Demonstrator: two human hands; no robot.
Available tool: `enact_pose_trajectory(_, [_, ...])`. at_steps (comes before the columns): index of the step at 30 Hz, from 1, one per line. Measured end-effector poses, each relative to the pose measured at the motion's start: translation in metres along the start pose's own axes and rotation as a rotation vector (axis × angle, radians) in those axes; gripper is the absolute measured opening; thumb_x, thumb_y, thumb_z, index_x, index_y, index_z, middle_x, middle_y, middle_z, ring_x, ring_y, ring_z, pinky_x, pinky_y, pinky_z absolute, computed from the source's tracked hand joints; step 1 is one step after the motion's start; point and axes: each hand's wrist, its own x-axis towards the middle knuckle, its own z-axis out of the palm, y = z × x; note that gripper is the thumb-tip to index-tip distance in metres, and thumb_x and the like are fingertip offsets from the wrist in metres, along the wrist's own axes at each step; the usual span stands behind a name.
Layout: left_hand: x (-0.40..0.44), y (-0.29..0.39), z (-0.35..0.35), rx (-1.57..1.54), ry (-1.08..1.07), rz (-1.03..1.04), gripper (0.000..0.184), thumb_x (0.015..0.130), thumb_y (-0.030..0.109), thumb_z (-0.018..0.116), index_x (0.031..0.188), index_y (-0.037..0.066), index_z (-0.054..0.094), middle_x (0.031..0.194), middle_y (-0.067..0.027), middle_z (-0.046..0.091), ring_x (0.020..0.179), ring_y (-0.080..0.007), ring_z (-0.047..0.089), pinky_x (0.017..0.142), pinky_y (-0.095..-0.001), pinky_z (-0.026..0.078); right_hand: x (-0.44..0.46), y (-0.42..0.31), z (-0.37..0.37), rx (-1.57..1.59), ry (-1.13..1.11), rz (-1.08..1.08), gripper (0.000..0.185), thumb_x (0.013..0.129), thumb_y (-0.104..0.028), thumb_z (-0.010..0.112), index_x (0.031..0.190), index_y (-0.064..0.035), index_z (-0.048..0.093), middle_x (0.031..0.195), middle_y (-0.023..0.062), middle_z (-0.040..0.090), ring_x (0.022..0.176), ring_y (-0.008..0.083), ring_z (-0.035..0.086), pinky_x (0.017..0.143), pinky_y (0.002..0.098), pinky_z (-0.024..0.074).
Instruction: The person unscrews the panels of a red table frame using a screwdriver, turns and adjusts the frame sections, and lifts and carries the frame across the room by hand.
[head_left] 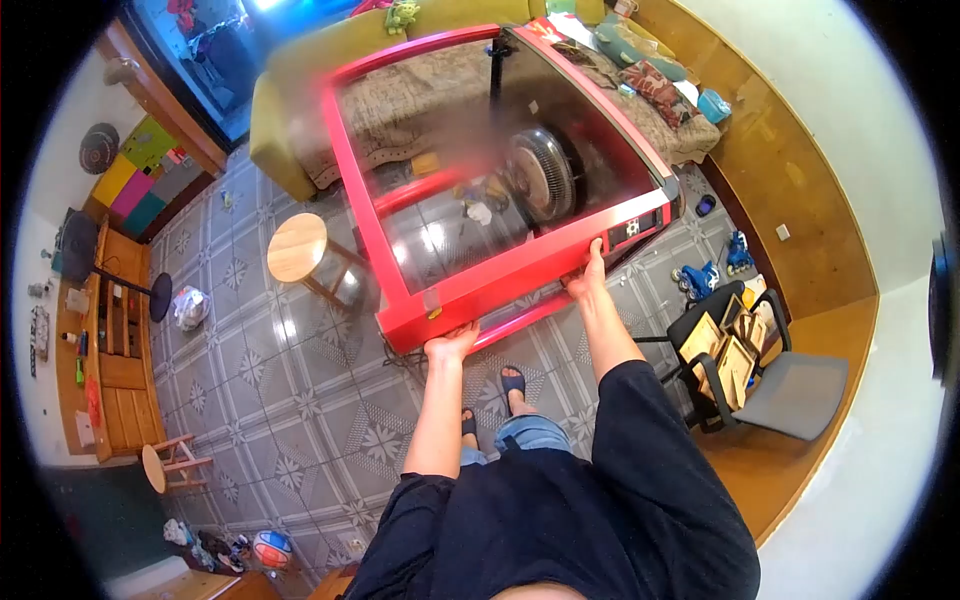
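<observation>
Red frame [510,272] seemingly atop both hands [453,342].

Obscured and illegible areas: red frame [500,275] and surroundings.
Left hand [453,343] and right hand [590,275]: fingers mostly hidden under the near edge. Frame, far left corner: blurred. Yellow sticker [434,313]: print too small to read. Sofa [275,150]: cut off by the top picture edge. Black shirt [530,510]: cut off at the bottom.
</observation>
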Motion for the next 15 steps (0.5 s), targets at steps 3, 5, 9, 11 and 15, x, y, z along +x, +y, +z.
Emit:
enact_pose_trajectory(3, [-0.014,0.01,-0.006,0.074,-0.004,0.004,0.051,0.088,0.041,0.026,0.125,0.01,0.044,0.132,-0.0101,0.042,0.124,-0.0284,0.034,0.103,-0.0456,0.02,-0.018,0.011,-0.009,0.038,-0.051,-0.007,0.058,0.077,-0.064,0.048,0.11,-0.0169,0.053,0.11,0.0016,0.055,0.1,0.0213,0.05,0.08,0.0408,0.0411])
enact_pose_trajectory(5, [-0.021,0.02,-0.014,0.128,-0.007,0.008,0.051,0.088,0.041,0.027,0.125,0.01,0.044,0.131,-0.0102,0.043,0.123,-0.0284,0.035,0.103,-0.0456,0.02,-0.029,0.022,-0.016,0.056,-0.091,-0.008,0.058,0.079,-0.064,0.045,0.113,-0.0174,0.052,0.114,0.0002,0.054,0.101,0.0199,0.05,0.079,0.0416,0.0418])
enact_pose_trajectory(9, [-0.037,0.043,-0.027,0.131,-0.042,-0.046,0.051,0.088,0.041,0.026,0.123,0.01,0.046,0.129,-0.0096,0.044,0.121,-0.0278,0.037,0.102,-0.0455,0.022,-0.057,0.039,-0.02,0.043,-0.057,-0.045,0.058,0.08,-0.062,0.046,0.112,-0.0148,0.053,0.112,0.002,0.055,0.099,0.0208,0.052,0.079,0.0414,0.0445])
enact_pose_trajectory(11, [-0.036,0.057,-0.041,0.107,-0.076,-0.115,0.05,0.088,0.041,0.026,0.122,0.01,0.046,0.129,-0.0094,0.045,0.12,-0.0275,0.038,0.101,-0.0455,0.023,-0.078,0.048,-0.02,0.052,-0.044,-0.053,0.058,0.08,-0.062,0.046,0.112,-0.0139,0.053,0.112,0.0024,0.056,0.099,0.0211,0.053,0.079,0.0417,0.045])
enact_pose_trajectory(15, [-0.056,0.063,-0.042,0.183,0.031,0.002,0.05,0.087,0.041,0.027,0.12,0.011,0.048,0.126,-0.0098,0.047,0.118,-0.0274,0.04,0.1,-0.0458,0.025,-0.088,0.062,-0.028,0.084,-0.037,-0.058,0.057,0.081,-0.061,0.046,0.112,-0.0134,0.053,0.11,0.0019,0.057,0.098,0.0211,0.054,0.079,0.0415,0.045])
